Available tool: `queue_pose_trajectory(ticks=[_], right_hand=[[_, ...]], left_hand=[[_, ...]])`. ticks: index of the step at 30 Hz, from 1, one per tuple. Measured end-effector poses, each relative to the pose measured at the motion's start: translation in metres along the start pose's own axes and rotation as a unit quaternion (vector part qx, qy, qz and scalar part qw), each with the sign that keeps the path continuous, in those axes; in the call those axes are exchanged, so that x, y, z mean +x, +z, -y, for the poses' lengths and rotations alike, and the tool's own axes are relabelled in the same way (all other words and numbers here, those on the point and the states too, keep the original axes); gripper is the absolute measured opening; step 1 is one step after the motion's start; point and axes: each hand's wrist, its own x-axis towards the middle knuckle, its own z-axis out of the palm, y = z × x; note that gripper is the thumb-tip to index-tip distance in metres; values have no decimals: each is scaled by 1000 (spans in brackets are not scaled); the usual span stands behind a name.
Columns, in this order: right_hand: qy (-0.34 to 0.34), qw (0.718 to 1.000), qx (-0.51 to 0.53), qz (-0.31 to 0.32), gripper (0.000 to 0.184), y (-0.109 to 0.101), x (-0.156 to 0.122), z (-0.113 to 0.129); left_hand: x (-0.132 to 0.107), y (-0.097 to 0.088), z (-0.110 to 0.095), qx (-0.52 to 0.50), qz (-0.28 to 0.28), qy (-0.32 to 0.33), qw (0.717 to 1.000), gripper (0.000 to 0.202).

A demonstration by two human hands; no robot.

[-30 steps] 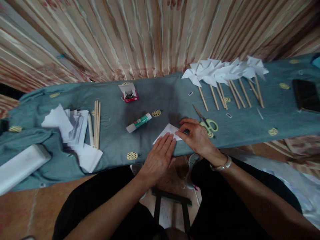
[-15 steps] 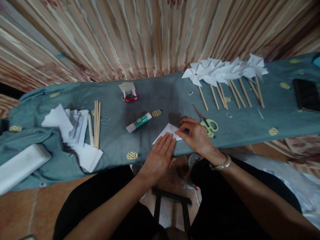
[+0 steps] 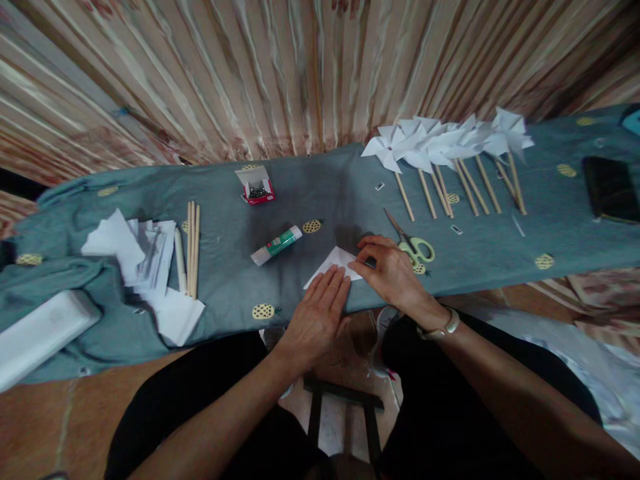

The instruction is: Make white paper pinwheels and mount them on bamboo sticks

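Note:
A white sheet of paper point(image 3: 334, 259), folded to a triangle, lies at the table's front edge. My left hand point(image 3: 320, 308) rests flat on its lower side, fingers stretched out and close together. At the paper's right corner my right hand point(image 3: 386, 268) pinches the edge between thumb and forefinger, its other fingers curled. Scissors with light green handles point(image 3: 425, 249) lie just beyond my right hand, blades pointing away. A green and white glue stick point(image 3: 277, 245) lies to the left of the paper.
Several white paper pinwheels point(image 3: 390, 148) on wooden sticks lie at the back right. A red box of small metal pins point(image 3: 257, 189) stands open. Paper pieces point(image 3: 117, 243), wooden sticks point(image 3: 194, 250) and a white case point(image 3: 47, 337) are at left; a dark phone point(image 3: 611, 189) is far right.
Almost nothing differs. The whole view has shifted very slightly, while both hands keep their places on the folded paper.

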Motion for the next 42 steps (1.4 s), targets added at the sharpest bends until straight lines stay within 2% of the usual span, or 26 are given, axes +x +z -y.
queue_pose_trajectory(ticks=[6,15,32,42], right_hand=[[-24,1000,2,-6,12,1,-3,-2],[-51,999,-16,7,27,-10,-15,-1],[-55,997,-44,-14,28,-3,-21,3],[-32,998,-45,-14,24,-1,-20,8]], left_hand=[[-1,1,0,5,-1,-5,1000,62],[1,0,2,30,-16,8,999,63],[0,6,6,69,-16,12,997,62],[-1,11,11,99,-30,33,994,62]])
